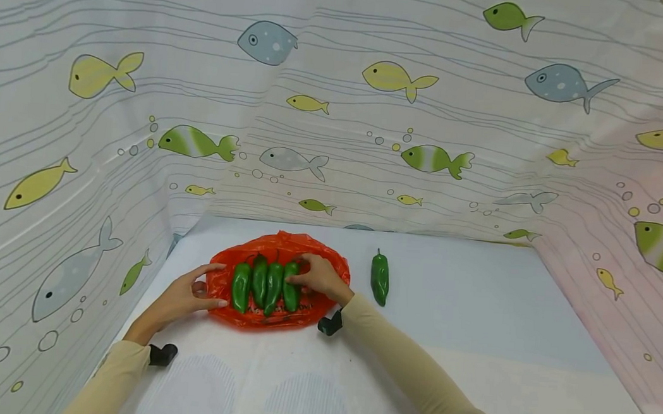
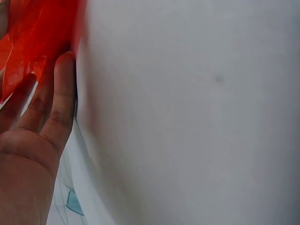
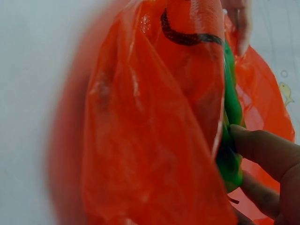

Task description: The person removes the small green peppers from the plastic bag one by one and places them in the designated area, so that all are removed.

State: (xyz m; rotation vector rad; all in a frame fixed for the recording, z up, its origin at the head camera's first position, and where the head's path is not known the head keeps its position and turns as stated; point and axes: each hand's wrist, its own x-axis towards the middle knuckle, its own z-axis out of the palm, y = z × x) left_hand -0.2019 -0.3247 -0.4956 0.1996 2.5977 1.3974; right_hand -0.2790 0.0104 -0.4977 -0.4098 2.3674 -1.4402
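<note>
A red plastic bag lies spread flat on the table. Several green peppers lie side by side on it, stems pointing away. My right hand pinches the rightmost pepper of the row between thumb and fingers; the right wrist view shows the thumb against the green pepper, partly hidden by the red bag. My left hand is at the bag's left edge, thumb and fingers spread apart. In the left wrist view its fingers look fairly straight and touch the red plastic.
One more green pepper lies alone on the white table, to the right of the bag. Walls of fish-patterned sheeting enclose the table at the back and both sides.
</note>
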